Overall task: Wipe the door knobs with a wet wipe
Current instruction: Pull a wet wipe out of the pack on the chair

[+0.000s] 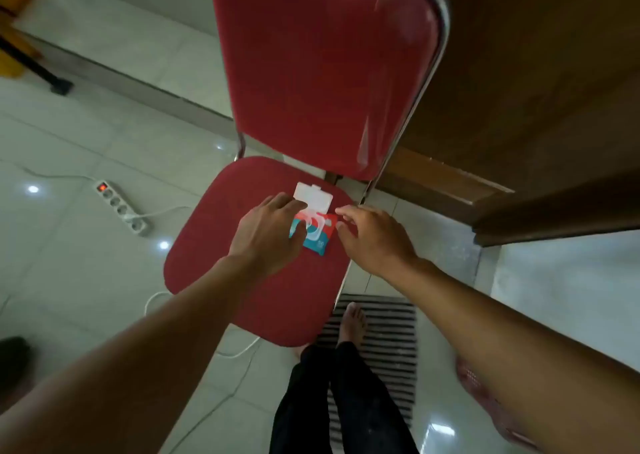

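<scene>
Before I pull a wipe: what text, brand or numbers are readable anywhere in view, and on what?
"50": faint white digits, probably that, on the blue lower corner of the wet wipe pack on the chair seat.
Brand on the pack: hidden by the left hand and blurred, unreadable.
Power strip: red lit switch only, no legible text.
Nothing else is readable.

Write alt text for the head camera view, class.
A person's left hand and right hand reach over a wet wipe pack, its white lid flipped open, on a red chair beside a wooden door.

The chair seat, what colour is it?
Red; the chair seat shows in the head view.
</scene>
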Action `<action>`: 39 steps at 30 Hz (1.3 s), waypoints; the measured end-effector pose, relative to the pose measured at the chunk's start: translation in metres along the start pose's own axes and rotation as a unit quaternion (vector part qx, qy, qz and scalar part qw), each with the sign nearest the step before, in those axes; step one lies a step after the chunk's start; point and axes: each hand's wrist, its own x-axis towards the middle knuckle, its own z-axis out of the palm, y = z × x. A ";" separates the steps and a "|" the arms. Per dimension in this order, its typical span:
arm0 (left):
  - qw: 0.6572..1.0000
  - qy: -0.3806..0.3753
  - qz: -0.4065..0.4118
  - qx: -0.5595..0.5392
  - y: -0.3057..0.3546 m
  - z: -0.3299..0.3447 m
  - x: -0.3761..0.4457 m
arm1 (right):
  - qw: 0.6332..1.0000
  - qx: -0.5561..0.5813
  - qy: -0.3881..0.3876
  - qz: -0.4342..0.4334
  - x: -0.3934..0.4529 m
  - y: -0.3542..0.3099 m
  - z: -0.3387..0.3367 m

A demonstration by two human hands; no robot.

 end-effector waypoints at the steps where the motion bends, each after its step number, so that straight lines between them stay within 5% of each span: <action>1: 1.000 -0.006 -0.009 0.002 -0.006 0.010 0.004 | 1.000 -0.003 -0.009 0.006 0.008 0.003 0.011; 16: 0.994 0.034 -0.100 -0.035 -0.052 0.146 0.049 | 0.999 0.043 -0.020 -0.008 0.087 0.051 0.127; 26: 0.988 0.094 -0.101 -0.064 -0.065 0.162 0.050 | 0.997 0.062 0.020 -0.052 0.101 0.051 0.149; 32: 0.954 0.171 -0.189 -0.157 -0.076 0.156 0.049 | 0.996 0.057 0.030 -0.066 0.114 0.042 0.158; 39: 0.959 0.147 -0.197 -0.138 -0.092 0.152 0.048 | 0.996 -0.034 0.033 -0.075 0.123 0.030 0.162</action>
